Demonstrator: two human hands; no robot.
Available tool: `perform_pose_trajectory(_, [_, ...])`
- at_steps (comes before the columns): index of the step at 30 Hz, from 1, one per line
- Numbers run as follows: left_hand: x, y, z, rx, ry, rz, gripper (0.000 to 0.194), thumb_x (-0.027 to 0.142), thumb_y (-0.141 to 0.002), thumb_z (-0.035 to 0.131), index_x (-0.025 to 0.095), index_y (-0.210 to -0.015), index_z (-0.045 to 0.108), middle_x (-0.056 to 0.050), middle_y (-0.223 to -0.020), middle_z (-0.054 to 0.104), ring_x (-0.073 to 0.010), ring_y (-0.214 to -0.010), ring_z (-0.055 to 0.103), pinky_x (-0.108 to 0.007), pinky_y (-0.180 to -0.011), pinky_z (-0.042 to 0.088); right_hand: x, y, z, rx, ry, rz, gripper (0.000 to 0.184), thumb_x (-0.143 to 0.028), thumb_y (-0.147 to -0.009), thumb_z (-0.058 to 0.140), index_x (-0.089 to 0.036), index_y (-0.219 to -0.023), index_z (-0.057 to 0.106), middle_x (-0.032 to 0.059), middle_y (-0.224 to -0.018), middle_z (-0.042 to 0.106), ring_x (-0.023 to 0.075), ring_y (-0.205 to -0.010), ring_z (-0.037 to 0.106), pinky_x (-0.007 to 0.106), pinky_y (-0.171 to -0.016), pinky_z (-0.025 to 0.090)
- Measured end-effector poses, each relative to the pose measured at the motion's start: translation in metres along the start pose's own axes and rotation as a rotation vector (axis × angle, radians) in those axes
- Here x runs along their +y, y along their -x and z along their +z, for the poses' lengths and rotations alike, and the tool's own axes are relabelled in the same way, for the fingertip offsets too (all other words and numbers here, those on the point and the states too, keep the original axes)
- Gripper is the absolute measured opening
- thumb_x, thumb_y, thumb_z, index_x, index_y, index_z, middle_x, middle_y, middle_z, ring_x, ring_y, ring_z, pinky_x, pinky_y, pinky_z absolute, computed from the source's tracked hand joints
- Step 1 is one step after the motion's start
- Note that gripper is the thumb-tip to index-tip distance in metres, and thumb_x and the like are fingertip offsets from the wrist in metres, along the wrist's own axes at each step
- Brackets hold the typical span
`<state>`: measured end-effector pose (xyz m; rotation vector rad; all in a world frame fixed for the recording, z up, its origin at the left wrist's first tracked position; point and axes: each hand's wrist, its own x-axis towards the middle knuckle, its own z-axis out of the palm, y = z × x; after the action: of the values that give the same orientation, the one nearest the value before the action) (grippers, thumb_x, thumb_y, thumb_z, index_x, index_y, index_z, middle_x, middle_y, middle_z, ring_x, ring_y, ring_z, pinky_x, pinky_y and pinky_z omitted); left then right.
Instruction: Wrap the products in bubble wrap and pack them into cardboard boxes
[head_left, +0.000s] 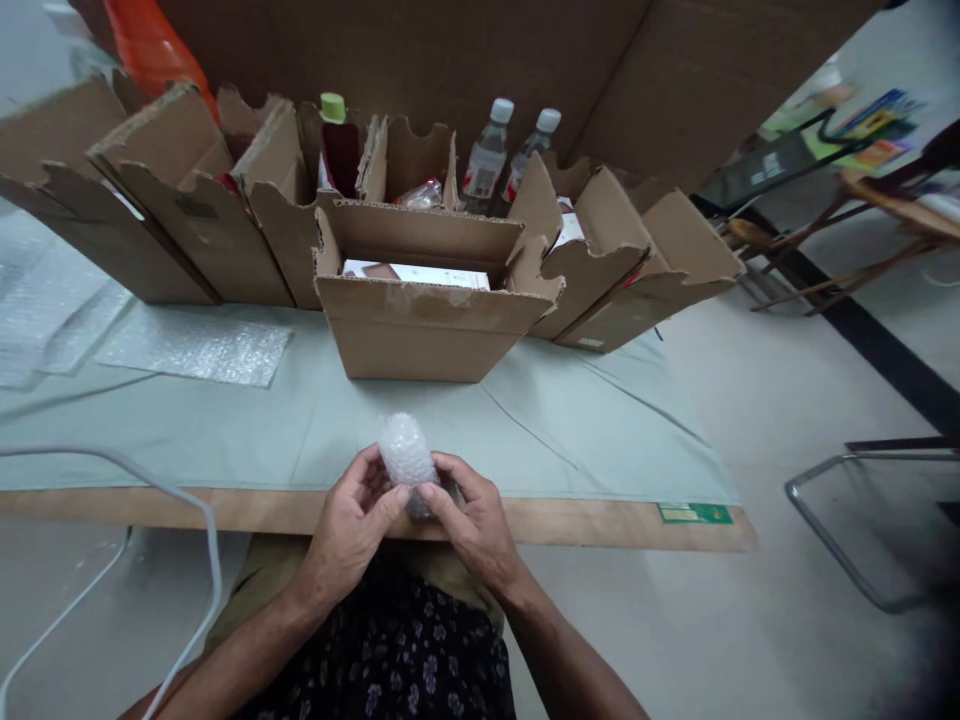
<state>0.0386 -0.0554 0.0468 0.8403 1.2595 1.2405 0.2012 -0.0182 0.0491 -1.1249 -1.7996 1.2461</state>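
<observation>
A small roll of bubble wrap (407, 450) stands tilted at the front edge of the table, between my two hands. My left hand (358, 515) grips it from the left, thumb pressed on the near side. From the right, my right hand (471, 515) closes on it the same way, and the two thumbs almost meet. Whether anything is inside the wrap cannot be made out. Just beyond it stands an open cardboard box (420, 335) with a white printed packet (420, 275) inside.
Several open cardboard bins (172, 220) line the back, beside two clear bottles (486, 155) with white caps. Flat bubble wrap sheets (199, 345) lie on the left of the table. A white cable (213, 560) loops at the front left. A metal-framed chair (832, 530) stands right.
</observation>
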Motion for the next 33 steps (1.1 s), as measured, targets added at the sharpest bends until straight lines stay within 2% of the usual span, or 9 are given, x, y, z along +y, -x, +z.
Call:
perform_pose_trajectory(3, [0.0,0.0,-0.001,0.014,-0.056,0.043,0.043,0.033,-0.081,0.069,0.017,-0.12,0.058,-0.011,-0.114,0.075,-0.0232,-0.101,0.073,-0.036,-0.089,0.06,-0.007,0.001,-0.02,-0.024,0.082,-0.061,0.032,-0.038,-0.094,0.067,-0.023,-0.122,0.068,0.0094,-0.122,0.071,0.0251,-0.114,0.066,0.042,-0.1,0.053])
perform_pose_trajectory(8, [0.013,-0.004,-0.003,-0.136,-0.393,0.15,0.035,0.018,-0.074,0.063,0.02,-0.109,0.067,-0.005,-0.102,0.075,-0.0207,-0.09,0.071,-0.032,-0.081,0.058,-0.024,-0.011,-0.063,-0.213,0.137,-0.175,0.097,-0.058,-0.082,0.078,-0.026,-0.16,0.031,0.0173,-0.157,0.045,0.0288,-0.134,0.056,0.043,-0.106,0.051])
perform_pose_trajectory(13, [0.021,-0.007,-0.001,-0.256,-0.504,0.242,0.033,0.014,-0.072,0.06,0.023,-0.101,0.071,-0.002,-0.095,0.073,-0.0199,-0.086,0.069,-0.031,-0.079,0.058,-0.035,-0.024,-0.073,-0.487,0.241,-0.239,0.058,-0.044,-0.091,0.074,-0.026,-0.144,0.057,0.0088,-0.13,0.071,0.0222,-0.116,0.068,0.036,-0.098,0.055])
perform_pose_trajectory(17, [0.011,-0.016,-0.017,-0.254,-0.328,0.199,0.047,0.025,-0.078,0.069,0.026,-0.125,0.067,-0.007,-0.111,0.074,-0.0229,-0.096,0.071,-0.034,-0.084,0.06,-0.057,-0.032,-0.091,-0.369,0.331,-0.249,0.035,-0.038,-0.092,0.073,-0.024,-0.124,0.068,0.0037,-0.109,0.077,0.0177,-0.09,0.073,0.029,-0.079,0.059])
perform_pose_trajectory(20, [0.001,-0.03,-0.032,-0.173,-0.178,0.245,0.059,0.038,-0.088,0.066,0.022,-0.144,0.055,-0.014,-0.126,0.07,-0.0272,-0.112,0.07,-0.04,-0.096,0.058,-0.09,-0.052,-0.126,-0.065,0.396,-0.365,0.031,-0.039,-0.093,0.071,-0.028,-0.122,0.068,0.003,-0.11,0.077,0.0181,-0.089,0.073,0.03,-0.076,0.059])
perform_pose_trajectory(23, [-0.004,-0.042,-0.038,-0.108,-0.27,0.292,0.045,0.036,-0.092,0.064,0.02,-0.134,0.062,-0.013,-0.118,0.074,-0.026,-0.11,0.072,-0.042,-0.098,0.058,-0.122,-0.092,-0.159,0.302,0.565,-0.48,0.037,-0.041,-0.092,0.072,-0.026,-0.126,0.067,0.0042,-0.115,0.074,0.0198,-0.09,0.07,0.033,-0.077,0.057])
perform_pose_trajectory(25, [-0.005,-0.046,-0.035,-0.112,-0.374,0.349,0.033,0.03,-0.09,0.065,0.021,-0.121,0.069,-0.011,-0.108,0.077,-0.0236,-0.1,0.074,-0.039,-0.09,0.061,-0.135,-0.125,-0.17,0.353,0.791,-0.487,0.038,-0.036,-0.089,0.074,-0.022,-0.124,0.069,0.0052,-0.11,0.074,0.021,-0.089,0.069,0.036,-0.079,0.055])
perform_pose_trajectory(29, [-0.004,-0.045,-0.027,-0.101,-0.487,0.523,0.022,0.021,-0.088,0.063,0.021,-0.107,0.072,-0.007,-0.096,0.078,-0.0206,-0.089,0.076,-0.033,-0.078,0.063,-0.151,-0.181,-0.167,0.027,1.31,-0.311,0.031,-0.024,-0.08,0.078,-0.021,-0.11,0.079,0.0054,-0.087,0.074,0.0254,-0.09,0.067,0.037,-0.078,0.051])
perform_pose_trajectory(33, [-0.003,-0.042,-0.027,-0.119,-0.536,0.576,0.022,0.021,-0.089,0.061,0.021,-0.109,0.071,-0.007,-0.097,0.077,-0.0202,-0.085,0.076,-0.033,-0.076,0.064,-0.169,-0.205,-0.158,-0.228,1.51,-0.231,0.021,-0.025,-0.077,0.079,-0.021,-0.098,0.082,0.0045,-0.075,0.073,0.0238,-0.081,0.068,0.034,-0.074,0.047])
